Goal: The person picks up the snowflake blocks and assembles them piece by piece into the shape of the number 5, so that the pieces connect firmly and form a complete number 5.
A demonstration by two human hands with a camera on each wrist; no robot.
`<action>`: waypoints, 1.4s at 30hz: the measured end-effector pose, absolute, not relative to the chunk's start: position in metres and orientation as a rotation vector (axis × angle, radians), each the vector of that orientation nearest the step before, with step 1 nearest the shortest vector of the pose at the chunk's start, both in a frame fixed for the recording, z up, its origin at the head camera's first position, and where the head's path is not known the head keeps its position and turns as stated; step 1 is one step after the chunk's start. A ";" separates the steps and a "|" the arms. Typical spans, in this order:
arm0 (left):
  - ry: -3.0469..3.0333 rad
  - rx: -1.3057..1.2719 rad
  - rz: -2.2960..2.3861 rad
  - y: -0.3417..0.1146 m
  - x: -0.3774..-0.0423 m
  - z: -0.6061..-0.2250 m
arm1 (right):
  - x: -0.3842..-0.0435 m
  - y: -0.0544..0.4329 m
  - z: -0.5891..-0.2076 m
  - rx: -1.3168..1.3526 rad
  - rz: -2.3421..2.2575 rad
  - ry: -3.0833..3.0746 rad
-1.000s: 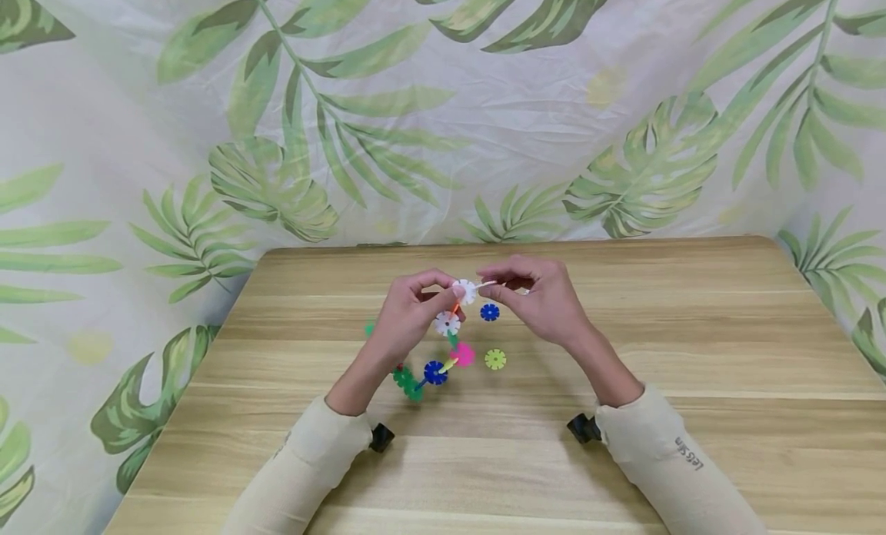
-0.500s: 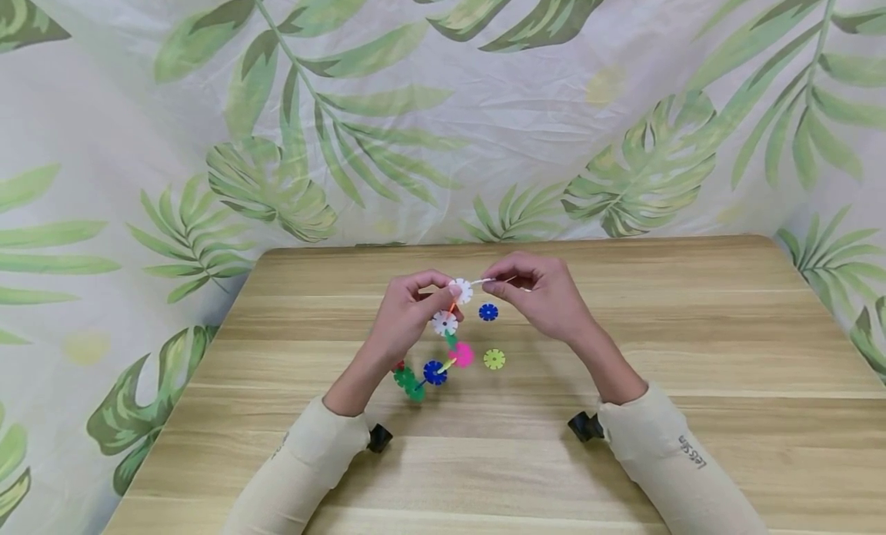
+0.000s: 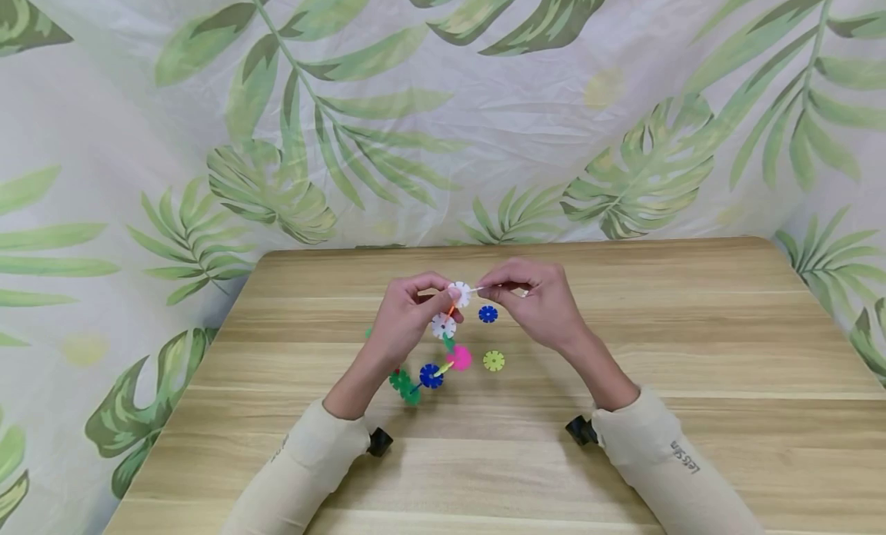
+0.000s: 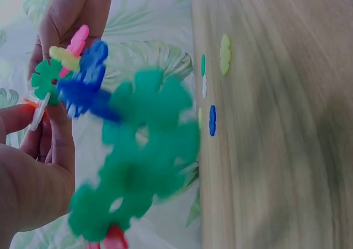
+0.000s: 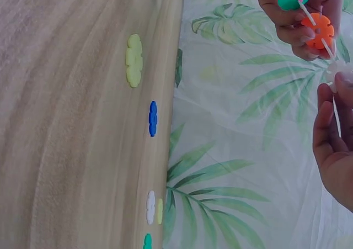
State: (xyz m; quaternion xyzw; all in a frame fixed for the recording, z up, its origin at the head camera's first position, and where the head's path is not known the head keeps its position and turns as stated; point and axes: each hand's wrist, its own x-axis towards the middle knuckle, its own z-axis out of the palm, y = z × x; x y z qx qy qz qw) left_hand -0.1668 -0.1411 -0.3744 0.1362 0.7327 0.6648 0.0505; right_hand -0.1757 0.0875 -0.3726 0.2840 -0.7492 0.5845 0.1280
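Observation:
My left hand [image 3: 411, 312] pinches a white notched disc [image 3: 460, 294] at the upper end of a chain of interlocking snowflake discs. Below it hang an orange disc [image 5: 319, 31], another white disc [image 3: 444, 326], a pink disc [image 3: 460, 358], a blue disc [image 3: 431, 376] and green discs [image 4: 148, 122], the green ones blurred in the left wrist view. Just to the right, my right hand [image 3: 543, 300] pinches a further white disc [image 5: 336, 72] near the left hand's one; whether they are joined I cannot tell. A thin white edge also shows inside the right palm.
On the wooden table [image 3: 692, 327] lie a loose blue disc [image 3: 487, 314] and a yellow-green disc [image 3: 494, 360]. The left wrist view shows green [image 4: 203, 65] and white [image 4: 204, 86] loose discs near the far edge. A leaf-patterned cloth [image 3: 388, 120] hangs behind.
The right hand shifted up slightly, then came back down, its white disc turning and staying near the left hand's disc. The left hand and chain have barely moved.

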 end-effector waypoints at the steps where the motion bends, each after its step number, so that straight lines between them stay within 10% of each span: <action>1: 2.238 0.424 2.033 -0.141 -0.166 -0.375 | -0.176 0.087 -0.373 0.829 1.702 -2.162; 42: 2.293 0.639 1.964 -0.144 -0.168 -0.374 | -0.183 0.095 -0.373 0.811 1.602 -2.325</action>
